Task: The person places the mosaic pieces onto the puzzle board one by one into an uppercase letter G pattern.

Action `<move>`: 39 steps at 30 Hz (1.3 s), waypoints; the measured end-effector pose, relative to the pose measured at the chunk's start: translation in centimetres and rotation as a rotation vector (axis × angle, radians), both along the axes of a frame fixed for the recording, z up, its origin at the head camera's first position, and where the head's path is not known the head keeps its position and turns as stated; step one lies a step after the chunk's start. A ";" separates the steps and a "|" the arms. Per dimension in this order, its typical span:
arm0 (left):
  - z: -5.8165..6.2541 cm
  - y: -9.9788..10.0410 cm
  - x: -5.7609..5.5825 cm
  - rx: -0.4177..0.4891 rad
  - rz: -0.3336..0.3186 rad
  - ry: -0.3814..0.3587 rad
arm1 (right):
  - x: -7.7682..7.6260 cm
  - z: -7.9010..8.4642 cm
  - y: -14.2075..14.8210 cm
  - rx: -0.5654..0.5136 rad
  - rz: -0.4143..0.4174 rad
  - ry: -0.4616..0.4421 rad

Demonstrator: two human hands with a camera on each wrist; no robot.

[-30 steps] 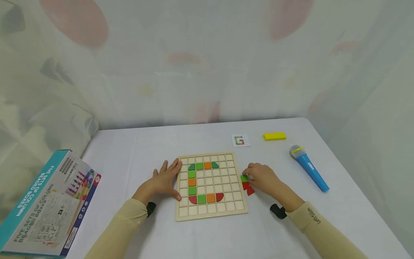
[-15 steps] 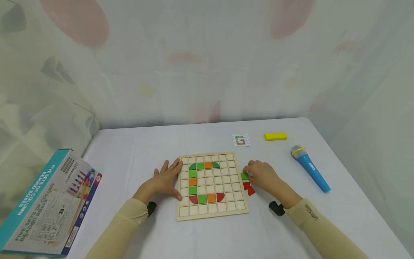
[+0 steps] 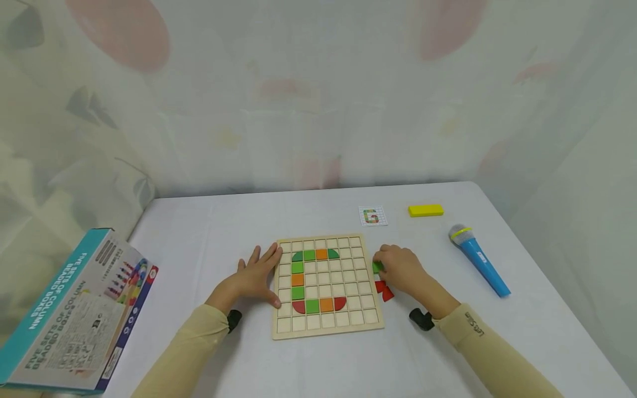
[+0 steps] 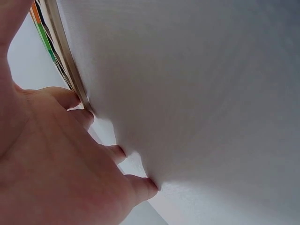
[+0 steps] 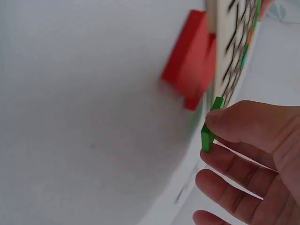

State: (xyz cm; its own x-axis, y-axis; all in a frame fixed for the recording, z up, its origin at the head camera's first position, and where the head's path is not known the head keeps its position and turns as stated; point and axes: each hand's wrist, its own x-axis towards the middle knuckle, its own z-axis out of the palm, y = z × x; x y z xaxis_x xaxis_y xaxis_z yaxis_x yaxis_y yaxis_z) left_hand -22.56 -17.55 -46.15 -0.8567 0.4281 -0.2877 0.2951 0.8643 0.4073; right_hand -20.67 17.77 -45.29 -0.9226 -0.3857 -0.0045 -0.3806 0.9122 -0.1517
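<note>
A wooden grid board (image 3: 325, 328) lies on the white table, with green, orange and red tiles forming a C-like outline in its cells. My left hand (image 3: 254, 281) is spread along the board's left edge, thumb and fingertips right at the frame; in the left wrist view its outer fingertips touch the cloth. Beside the board's right edge, my right hand (image 3: 400, 269) pinches a green square tile (image 5: 206, 136) between thumb and fingers, tilted up on edge in the right wrist view. Just below that hand lie red tiles (image 5: 191, 56), close against the board.
Behind the board lies a small card (image 3: 372, 216) printed with a coloured G pattern. A yellow block (image 3: 425, 210) and a blue toy microphone (image 3: 481, 262) are at the right. A box (image 3: 74, 315) stands at the left, and a fabric curtain (image 3: 298, 110) hangs behind the table.
My right hand has drawn up the green tile, which lay flat by the red ones and is now tilted in its pinch. The left hand keeps its place on the board's edge.
</note>
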 end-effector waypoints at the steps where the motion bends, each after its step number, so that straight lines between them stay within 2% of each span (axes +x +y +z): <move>1: 0.0 0.0 0.0 -0.001 0.000 0.001 | 0.1 0.1 -0.1 -0.007 0.002 0.018; 7: 0.0 0.0 -0.1 -0.010 -0.003 0.009 | 0.8 0.6 -1.9 -0.068 0.088 0.085; 14: -0.1 0.0 -0.1 -0.012 0.001 0.008 | 1.4 0.3 -4.9 -0.048 0.198 0.039; 20: 0.0 0.0 0.0 -0.011 -0.003 0.006 | 1.6 -0.1 -6.3 -0.031 0.276 0.028; 39: 0.2 0.2 0.0 -0.017 -0.001 0.011 | 2.0 0.3 -7.1 -0.038 0.301 0.005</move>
State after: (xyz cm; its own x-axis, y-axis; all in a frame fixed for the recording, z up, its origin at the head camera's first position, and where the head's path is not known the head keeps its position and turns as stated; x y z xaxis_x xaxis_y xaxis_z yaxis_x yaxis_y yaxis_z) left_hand -22.51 -17.37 -45.92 -0.8595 0.4241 -0.2854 0.3005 0.8708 0.3890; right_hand -18.67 10.68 -45.02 -0.7669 -0.6415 0.0190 -0.6336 0.7521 -0.1811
